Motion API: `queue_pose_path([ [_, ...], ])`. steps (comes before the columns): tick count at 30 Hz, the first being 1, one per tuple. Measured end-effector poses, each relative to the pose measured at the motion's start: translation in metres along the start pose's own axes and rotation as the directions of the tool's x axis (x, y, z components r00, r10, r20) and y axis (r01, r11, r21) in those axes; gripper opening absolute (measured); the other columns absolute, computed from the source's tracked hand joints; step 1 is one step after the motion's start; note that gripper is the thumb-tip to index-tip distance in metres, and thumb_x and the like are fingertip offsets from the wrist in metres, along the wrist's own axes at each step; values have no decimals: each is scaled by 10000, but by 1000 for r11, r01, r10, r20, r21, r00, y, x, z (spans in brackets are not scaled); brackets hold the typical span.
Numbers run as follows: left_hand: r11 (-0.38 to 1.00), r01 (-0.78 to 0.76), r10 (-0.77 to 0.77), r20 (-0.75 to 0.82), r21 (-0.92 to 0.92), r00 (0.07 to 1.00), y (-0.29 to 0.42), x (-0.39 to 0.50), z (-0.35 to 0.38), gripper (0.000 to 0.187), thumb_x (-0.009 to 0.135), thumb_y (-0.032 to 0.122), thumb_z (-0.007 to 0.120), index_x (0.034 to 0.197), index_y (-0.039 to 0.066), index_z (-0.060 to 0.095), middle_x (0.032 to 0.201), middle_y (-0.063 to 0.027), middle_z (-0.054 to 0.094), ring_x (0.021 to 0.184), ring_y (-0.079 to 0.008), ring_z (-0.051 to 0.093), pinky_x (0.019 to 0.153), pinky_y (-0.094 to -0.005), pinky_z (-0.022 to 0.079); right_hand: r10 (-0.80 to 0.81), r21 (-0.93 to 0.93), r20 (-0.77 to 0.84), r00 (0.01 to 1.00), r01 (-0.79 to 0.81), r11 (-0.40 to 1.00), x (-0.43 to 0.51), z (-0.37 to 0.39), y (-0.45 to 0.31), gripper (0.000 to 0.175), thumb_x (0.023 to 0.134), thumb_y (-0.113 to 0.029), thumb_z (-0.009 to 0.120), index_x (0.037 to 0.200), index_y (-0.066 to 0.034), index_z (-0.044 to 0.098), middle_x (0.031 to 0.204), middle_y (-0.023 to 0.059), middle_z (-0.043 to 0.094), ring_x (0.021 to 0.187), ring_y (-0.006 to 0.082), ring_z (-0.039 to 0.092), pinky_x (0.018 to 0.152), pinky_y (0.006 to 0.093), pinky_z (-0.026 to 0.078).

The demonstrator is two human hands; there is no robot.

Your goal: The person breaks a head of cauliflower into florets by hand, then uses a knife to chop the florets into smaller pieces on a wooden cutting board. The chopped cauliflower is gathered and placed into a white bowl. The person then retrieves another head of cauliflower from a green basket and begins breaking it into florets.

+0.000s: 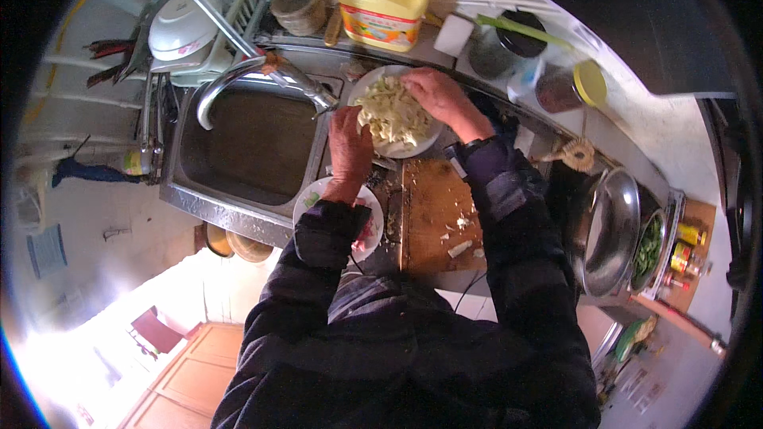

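Observation:
A white plate (428, 144) heaped with cut pale cauliflower (390, 116) sits on the counter right of the sink. At the plate's left rim is my left hand (350, 152), fingers bent; whether they grip the rim is hidden. My right hand (438, 98) reaches over the upper right rim, its fingertips at the cauliflower; what they hold cannot be made out. Beneath my left wrist lies a second white plate (304, 214) with pink sliced meat (368, 232) and something green, partly covered by my sleeve. Crumbs and a stem piece (459, 248) lie on the wooden cutting board (432, 208).
To the left is a steel sink (250, 149) under a curved faucet (208, 98). A yellow jug (384, 9) and jars (569, 88) line the back. At right stand a large metal bowl (611, 232) and a bowl of green vegetables (650, 250).

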State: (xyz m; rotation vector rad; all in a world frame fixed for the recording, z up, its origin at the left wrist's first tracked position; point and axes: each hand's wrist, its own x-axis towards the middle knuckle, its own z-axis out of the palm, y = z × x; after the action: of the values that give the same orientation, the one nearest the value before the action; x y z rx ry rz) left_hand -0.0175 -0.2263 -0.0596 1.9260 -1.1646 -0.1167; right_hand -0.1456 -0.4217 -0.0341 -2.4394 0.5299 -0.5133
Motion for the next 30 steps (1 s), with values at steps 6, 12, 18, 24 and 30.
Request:
queue_pose_path([
  [6, 995, 46, -16, 318, -86, 948, 25, -49, -12, 289, 810, 57, 595, 1093, 3, 590, 1018, -209, 594, 979, -371, 569, 851, -459, 473, 338, 104, -90, 937, -329, 939, -122, -77, -12, 196, 940, -164, 572, 1047, -18, 648, 961, 143, 686, 863, 254, 666, 760, 342, 509],
  [12, 993, -88, 114, 723, -74, 681, 69, -161, 7, 544, 796, 277, 688, 1236, 32, 483, 1152, -214, 557, 1091, -395, 558, 903, -481, 480, 601, -134, 83, 795, -588, 797, -302, -72, -57, 249, 831, -159, 679, 1011, -22, 575, 928, 172, 633, 876, 357, 624, 732, 410, 498],
  [18, 972, -178, -34, 840, 154, 542, 113, -204, 34, 675, 785, 417, 717, 1276, 55, 427, 1231, -207, 522, 1132, -410, 548, 887, -501, 488, 587, -295, -215, 781, -625, 723, -380, 4, -100, 337, 787, -162, 707, 1052, -25, 549, 965, 194, 615, 890, 389, 610, 737, 452, 498],
  [24, 967, -98, -129, 785, 235, 606, 117, -194, 77, 359, 874, 341, 622, 1146, 110, 583, 1167, -150, 572, 1099, -331, 575, 806, -426, 537, 566, -66, -288, 773, -605, 793, -374, 6, -75, 323, 800, -92, 689, 1099, -59, 573, 1007, 144, 590, 825, 341, 610, 731, 408, 521],
  [30, 944, -330, 303, 398, -3, 866, 105, -145, 91, 417, 913, 283, 566, 1270, 70, 530, 1333, -195, 490, 1262, -369, 442, 1036, -442, 406, 583, -306, -477, 658, -746, 591, -423, -60, -61, 447, 817, -175, 700, 1217, -73, 530, 952, 171, 581, 876, 362, 610, 737, 429, 519],
])
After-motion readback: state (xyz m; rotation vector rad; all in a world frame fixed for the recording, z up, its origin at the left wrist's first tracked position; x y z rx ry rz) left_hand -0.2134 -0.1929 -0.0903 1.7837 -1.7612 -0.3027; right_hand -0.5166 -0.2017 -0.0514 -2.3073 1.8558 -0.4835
